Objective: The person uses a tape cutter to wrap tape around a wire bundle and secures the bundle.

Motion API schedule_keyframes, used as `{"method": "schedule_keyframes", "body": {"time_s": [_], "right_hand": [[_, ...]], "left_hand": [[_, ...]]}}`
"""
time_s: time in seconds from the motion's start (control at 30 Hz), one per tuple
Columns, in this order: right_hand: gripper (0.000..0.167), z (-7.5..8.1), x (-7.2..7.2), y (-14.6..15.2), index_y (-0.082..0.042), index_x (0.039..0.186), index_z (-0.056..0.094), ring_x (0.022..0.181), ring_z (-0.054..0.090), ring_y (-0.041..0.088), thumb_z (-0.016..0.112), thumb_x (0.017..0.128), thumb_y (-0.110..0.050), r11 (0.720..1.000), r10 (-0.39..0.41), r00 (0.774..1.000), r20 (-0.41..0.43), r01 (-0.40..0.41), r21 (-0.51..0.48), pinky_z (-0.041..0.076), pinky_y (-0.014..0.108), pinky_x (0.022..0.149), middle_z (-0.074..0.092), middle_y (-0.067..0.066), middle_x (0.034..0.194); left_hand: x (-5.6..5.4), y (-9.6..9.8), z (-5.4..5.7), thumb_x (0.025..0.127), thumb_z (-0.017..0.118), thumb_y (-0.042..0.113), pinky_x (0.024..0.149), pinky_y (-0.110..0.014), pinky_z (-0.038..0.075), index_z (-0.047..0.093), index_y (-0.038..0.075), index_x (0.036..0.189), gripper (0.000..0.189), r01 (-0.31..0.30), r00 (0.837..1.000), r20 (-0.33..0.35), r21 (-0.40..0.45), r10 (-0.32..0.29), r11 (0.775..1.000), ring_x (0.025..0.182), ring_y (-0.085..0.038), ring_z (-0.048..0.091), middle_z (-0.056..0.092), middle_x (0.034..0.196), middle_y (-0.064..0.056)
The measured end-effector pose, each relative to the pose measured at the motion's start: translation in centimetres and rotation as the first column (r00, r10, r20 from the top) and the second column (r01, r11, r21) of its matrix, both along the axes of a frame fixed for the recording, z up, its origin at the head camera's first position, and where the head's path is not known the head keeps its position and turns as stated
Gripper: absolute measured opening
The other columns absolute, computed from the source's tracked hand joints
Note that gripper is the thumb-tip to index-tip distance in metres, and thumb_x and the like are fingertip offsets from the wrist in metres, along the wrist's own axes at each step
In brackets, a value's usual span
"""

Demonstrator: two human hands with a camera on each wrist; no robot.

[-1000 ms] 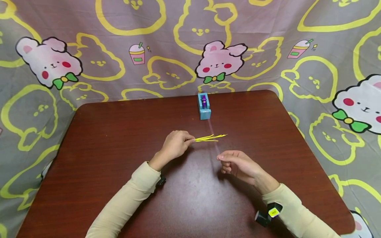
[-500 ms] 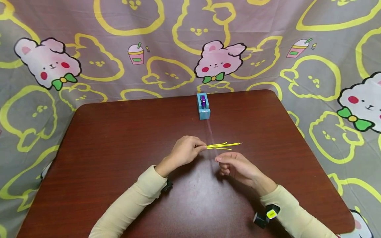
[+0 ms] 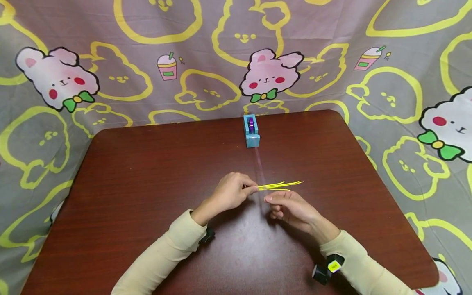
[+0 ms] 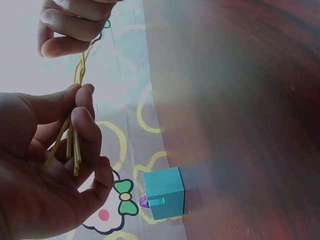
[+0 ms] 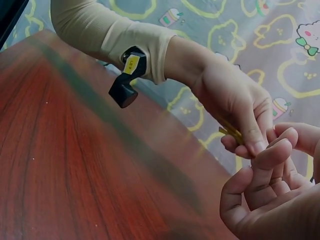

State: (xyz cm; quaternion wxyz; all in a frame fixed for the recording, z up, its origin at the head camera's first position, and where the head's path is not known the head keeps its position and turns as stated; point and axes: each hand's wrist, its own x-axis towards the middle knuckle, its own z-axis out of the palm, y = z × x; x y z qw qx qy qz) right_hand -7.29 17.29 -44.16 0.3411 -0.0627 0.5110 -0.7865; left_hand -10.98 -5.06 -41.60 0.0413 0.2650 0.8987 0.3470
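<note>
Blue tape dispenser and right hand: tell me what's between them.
In the head view, a clear tape strip stretches between them, with yellow strands across its line.

A gray cloth (image 3: pixel 217 61) printed with yellow outlines (image 3: pixel 157 40), animal heads (image 3: pixel 271 69), green bow ties (image 3: pixel 263 96) and pink cups (image 3: pixel 167 67) hung behind a brown wooden table (image 3: pixel 158 164).
</note>
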Motion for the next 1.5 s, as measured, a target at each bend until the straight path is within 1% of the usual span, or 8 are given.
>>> {"method": "schedule_keyframes", "body": {"time_s": [0.17,0.43,0.67,0.83,1.1,1.23,1.4,1.5], "right_hand": [[0.023,-0.1,0.2,-0.1,-0.015,0.090,0.076,0.055,0.046,0.006,0.057,0.102,-0.009,1.000,-0.021,0.999,0.031,0.021,0.009,0.044,0.024,0.065,0.050,-0.007,0.064],[0.020,0.0,0.2,-0.2,-0.014,0.091,0.074,0.054,0.045,0.006,0.059,0.101,-0.007,0.999,-0.035,0.999,0.025,0.034,0.016,0.044,0.024,0.064,0.051,-0.006,0.063],[0.018,-0.1,-0.1,-0.3,-0.012,0.097,0.073,0.053,0.045,0.006,0.057,0.101,-0.004,0.999,-0.030,0.999,-0.022,0.031,0.017,0.044,0.023,0.063,0.053,-0.006,0.064],[0.013,-0.3,-0.3,-0.1,-0.011,0.095,0.073,0.054,0.046,0.008,0.062,0.099,-0.005,0.992,-0.048,0.993,-0.105,0.060,0.112,0.044,0.025,0.063,0.054,-0.004,0.064],[0.006,-0.7,-0.5,-0.1,-0.005,0.093,0.073,0.053,0.049,0.009,0.067,0.096,-0.008,0.956,-0.067,0.963,-0.262,0.137,0.258,0.046,0.025,0.058,0.055,-0.001,0.063],[0.015,-0.8,-0.5,-0.2,0.004,0.099,0.073,0.055,0.051,0.010,0.070,0.094,-0.010,0.929,-0.094,0.945,-0.313,0.196,0.314,0.046,0.026,0.056,0.056,0.000,0.065],[0.023,-1.0,-0.6,-0.5,0.009,0.105,0.070,0.057,0.054,0.011,0.073,0.093,-0.010,0.887,-0.104,0.899,-0.426,0.277,0.368,0.047,0.028,0.053,0.059,0.001,0.069],[0.025,-1.1,-0.7,-0.6,0.010,0.112,0.067,0.059,0.054,0.011,0.070,0.094,-0.007,0.890,-0.099,0.882,-0.461,0.285,0.356,0.048,0.028,0.052,0.061,0.007,0.072]], "left_hand": [[0.3,0.0,0.2,0.092,0.076,0.017,0.058,-0.024,0.044,0.082,0.012,0.094,0.008,0.017,0.999,0.042,0.039,-0.019,0.999,0.062,-0.002,0.055,0.070,0.078,0.007],[0.7,-0.1,0.9,0.092,0.075,0.014,0.059,-0.025,0.042,0.082,0.011,0.094,0.008,0.055,0.998,0.008,0.010,-0.055,0.998,0.063,-0.006,0.051,0.066,0.076,0.007],[0.6,-0.2,1.1,0.093,0.074,0.012,0.062,-0.025,0.044,0.081,0.008,0.094,0.009,0.097,0.995,0.004,0.005,-0.097,0.995,0.066,-0.006,0.053,0.067,0.078,0.004],[0.6,-0.4,1.1,0.092,0.074,0.010,0.060,-0.023,0.044,0.081,0.007,0.094,0.008,0.117,0.992,0.032,0.047,-0.119,0.992,0.065,-0.005,0.052,0.066,0.077,0.004],[0.6,-0.4,1.1,0.093,0.073,0.010,0.060,-0.022,0.044,0.081,0.007,0.094,0.008,0.119,0.991,0.057,0.065,-0.123,0.991,0.064,-0.004,0.053,0.065,0.075,0.005],[0.6,-0.4,1.1,0.093,0.073,0.010,0.060,-0.022,0.045,0.081,0.007,0.093,0.008,0.128,0.989,0.061,0.080,-0.133,0.989,0.065,-0.003,0.054,0.065,0.076,0.005],[0.5,-0.5,1.0,0.093,0.073,0.010,0.061,-0.021,0.045,0.081,0.008,0.093,0.008,0.140,0.988,0.055,0.092,-0.145,0.986,0.065,-0.001,0.053,0.064,0.074,0.006],[0.5,-0.6,1.1,0.093,0.073,0.010,0.060,-0.021,0.043,0.081,0.007,0.094,0.008,0.135,0.988,0.057,0.093,-0.141,0.986,0.064,-0.002,0.052,0.062,0.073,0.007]]}}
